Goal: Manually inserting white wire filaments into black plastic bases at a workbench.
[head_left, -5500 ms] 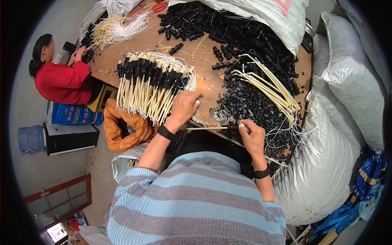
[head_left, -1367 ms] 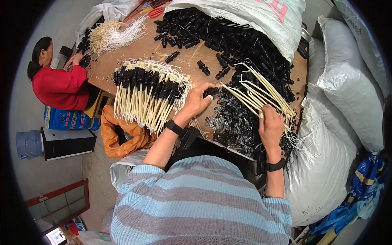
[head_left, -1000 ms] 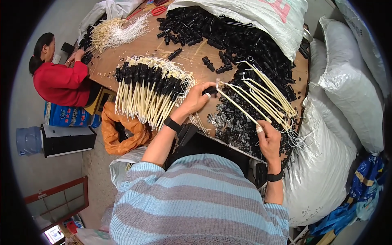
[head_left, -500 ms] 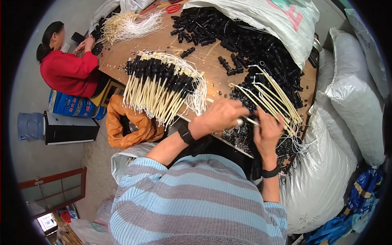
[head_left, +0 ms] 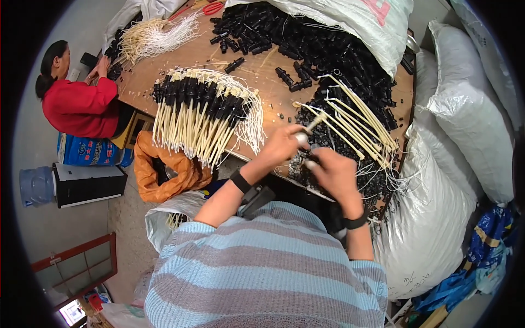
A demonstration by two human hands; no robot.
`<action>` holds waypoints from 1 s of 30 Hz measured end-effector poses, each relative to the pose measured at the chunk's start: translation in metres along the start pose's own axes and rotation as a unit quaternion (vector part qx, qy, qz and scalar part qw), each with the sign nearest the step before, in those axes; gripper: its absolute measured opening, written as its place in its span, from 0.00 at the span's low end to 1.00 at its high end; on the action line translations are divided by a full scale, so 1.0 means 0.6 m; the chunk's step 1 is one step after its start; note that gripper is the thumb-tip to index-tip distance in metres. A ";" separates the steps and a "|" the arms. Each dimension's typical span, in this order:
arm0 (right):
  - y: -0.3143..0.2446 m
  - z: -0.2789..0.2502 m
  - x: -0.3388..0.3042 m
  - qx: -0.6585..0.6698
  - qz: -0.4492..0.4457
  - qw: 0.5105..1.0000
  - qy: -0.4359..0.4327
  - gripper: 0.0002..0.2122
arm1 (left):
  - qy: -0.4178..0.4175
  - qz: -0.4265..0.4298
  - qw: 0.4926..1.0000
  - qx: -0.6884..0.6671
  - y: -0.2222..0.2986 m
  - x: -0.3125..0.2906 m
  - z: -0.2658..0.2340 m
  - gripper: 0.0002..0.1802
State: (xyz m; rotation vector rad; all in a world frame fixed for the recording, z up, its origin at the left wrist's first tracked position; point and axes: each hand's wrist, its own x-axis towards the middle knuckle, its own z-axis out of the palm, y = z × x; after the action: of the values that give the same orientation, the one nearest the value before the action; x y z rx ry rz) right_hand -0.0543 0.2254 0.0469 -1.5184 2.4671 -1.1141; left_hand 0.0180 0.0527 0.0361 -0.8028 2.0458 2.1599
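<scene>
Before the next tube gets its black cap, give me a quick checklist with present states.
1. Left hand grips a cream tube: ok.
2. Right hand close against the left, at the tube's end: ok.
3. Black cap in the right hand: cannot tell, fingers hide it.
4. Loose tubes within reach on the black caps: ok.
5. Finished bundle lies apart, left of the hands: ok.

Packaging-wise: big white woven sack with red print lying across the table's far end, more plain white sacks piled right — and a blue printed bag on the floor left.
</scene>
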 end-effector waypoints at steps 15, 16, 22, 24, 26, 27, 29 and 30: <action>-0.003 0.025 -0.005 -0.056 0.094 0.989 0.096 0.05 | 0.071 0.293 0.866 0.399 -0.033 -0.010 -0.026 0.22; -0.003 0.026 -0.005 -0.060 0.095 0.989 0.094 0.05 | 0.076 0.312 0.860 0.397 -0.031 -0.011 -0.023 0.22; 0.001 0.042 -0.007 -0.010 0.085 0.994 0.072 0.05 | 0.028 0.313 0.860 0.402 -0.017 -0.020 -0.008 0.21; -0.002 0.041 -0.007 0.001 0.091 0.994 0.066 0.05 | 0.017 0.308 0.860 0.407 -0.026 -0.014 -0.011 0.21; 0.000 0.042 -0.007 0.013 0.099 0.993 0.062 0.06 | 0.004 0.302 0.859 0.412 -0.016 -0.014 -0.009 0.22; 0.002 0.044 -0.007 0.051 0.077 0.994 0.051 0.07 | -0.034 0.276 0.877 0.393 -0.008 -0.014 -0.007 0.23; -0.007 0.031 -0.004 0.081 0.064 0.994 -0.023 0.08 | -0.071 0.246 0.893 0.371 -0.003 -0.018 -0.007 0.24; -0.004 0.033 -0.006 0.073 0.060 0.995 -0.026 0.07 | -0.101 0.224 0.912 0.329 -0.003 -0.016 -0.013 0.24</action>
State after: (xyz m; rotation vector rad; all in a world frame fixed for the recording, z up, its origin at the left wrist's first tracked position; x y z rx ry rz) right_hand -0.0433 0.2166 0.0327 -1.3237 2.3516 -1.1883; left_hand 0.0293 0.0486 0.0385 -0.0262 2.7584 1.4031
